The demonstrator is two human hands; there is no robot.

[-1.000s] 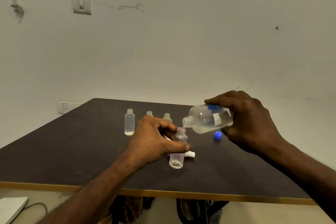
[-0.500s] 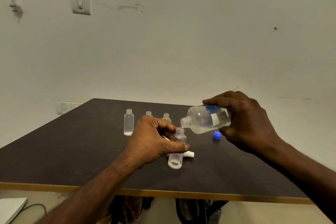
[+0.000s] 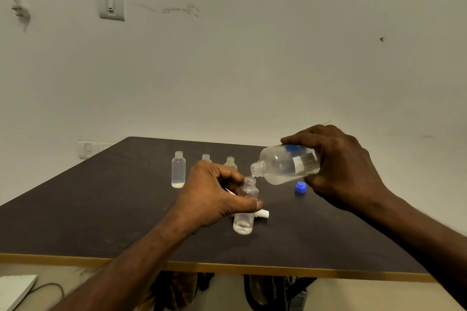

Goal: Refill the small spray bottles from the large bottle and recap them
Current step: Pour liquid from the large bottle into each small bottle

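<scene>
My right hand (image 3: 338, 166) grips the large clear bottle (image 3: 283, 164), tipped on its side with its open mouth just above the neck of a small uncapped bottle (image 3: 244, 212). A thin stream of clear liquid runs into the small bottle, which holds a little liquid at its bottom. My left hand (image 3: 212, 197) holds this small bottle upright on the dark table (image 3: 106, 209). Three more uncapped small bottles stand behind: one at the left (image 3: 178, 169), one in the middle (image 3: 206, 157), one (image 3: 230, 162) partly hidden by my left hand.
A blue cap (image 3: 300, 187) lies on the table under the large bottle. A white spray cap (image 3: 262, 214) lies right of the held small bottle. The table's front edge has a yellow trim (image 3: 252, 269). A white device (image 3: 15, 290) with a cable sits at lower left.
Both hands and the two bottles have stayed nearly in place. The large bottle keeps its tilt over the small bottle's neck.
</scene>
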